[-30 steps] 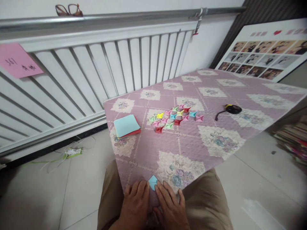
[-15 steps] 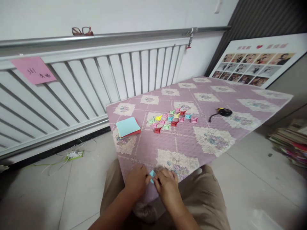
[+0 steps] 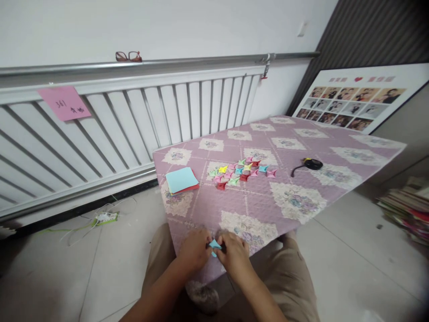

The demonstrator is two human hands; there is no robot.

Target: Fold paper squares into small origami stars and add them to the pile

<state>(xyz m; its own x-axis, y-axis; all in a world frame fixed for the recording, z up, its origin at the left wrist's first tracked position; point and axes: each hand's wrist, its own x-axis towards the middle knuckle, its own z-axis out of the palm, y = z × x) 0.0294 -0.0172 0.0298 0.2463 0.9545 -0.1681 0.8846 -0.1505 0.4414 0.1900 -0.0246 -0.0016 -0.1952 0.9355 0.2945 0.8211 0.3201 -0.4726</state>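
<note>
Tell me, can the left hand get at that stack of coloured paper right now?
Probably yes: the paper stack lies ahead of the left hand, with only patterned tablecloth showing between them. But that hand appears to grip the small blue paper, so it would need to let go first.

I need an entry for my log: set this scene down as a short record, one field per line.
Left hand: fingers at the left side of the small blue paper
Right hand: fingers at its right side
Paper in hand: folded, partly hidden by the fingers
Paper stack: light blue sheet on top, red showing beneath
Folded pieces: grouped right of the stack; pink, red, green, yellow, blue
Tablecloth: purple with cream floral patches
Table's right part: black corded object
Behind: radiator with pink note
</note>
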